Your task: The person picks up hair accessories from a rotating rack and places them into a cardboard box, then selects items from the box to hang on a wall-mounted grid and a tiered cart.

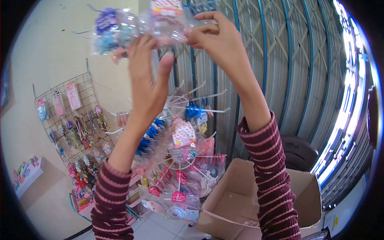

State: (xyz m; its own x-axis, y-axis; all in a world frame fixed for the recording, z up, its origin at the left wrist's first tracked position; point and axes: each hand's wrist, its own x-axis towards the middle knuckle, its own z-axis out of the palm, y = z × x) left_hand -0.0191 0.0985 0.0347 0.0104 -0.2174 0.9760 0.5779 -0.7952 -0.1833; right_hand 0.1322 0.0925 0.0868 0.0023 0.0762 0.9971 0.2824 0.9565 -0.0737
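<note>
My left hand (148, 76) is raised at the upper centre, fingers apart, its fingertips against the lower part of some clear plastic packets. My right hand (218, 38) pinches the edge of a clear packet with a pink and white label (167, 24). To the left of it hangs another packet with a purple label (106, 20) and teal items inside. Below my hands stands a round white wire display rack (180, 163) whose prongs carry many small packets, one with a red-dotted label (183, 134).
An open cardboard box (236, 200) stands at the lower right, near a dark chair (298, 154). A wire grid (76, 116) with hanging accessories leans on the left wall. A metal folding shutter (276, 72) fills the right side. A white shelf (29, 178) is far left.
</note>
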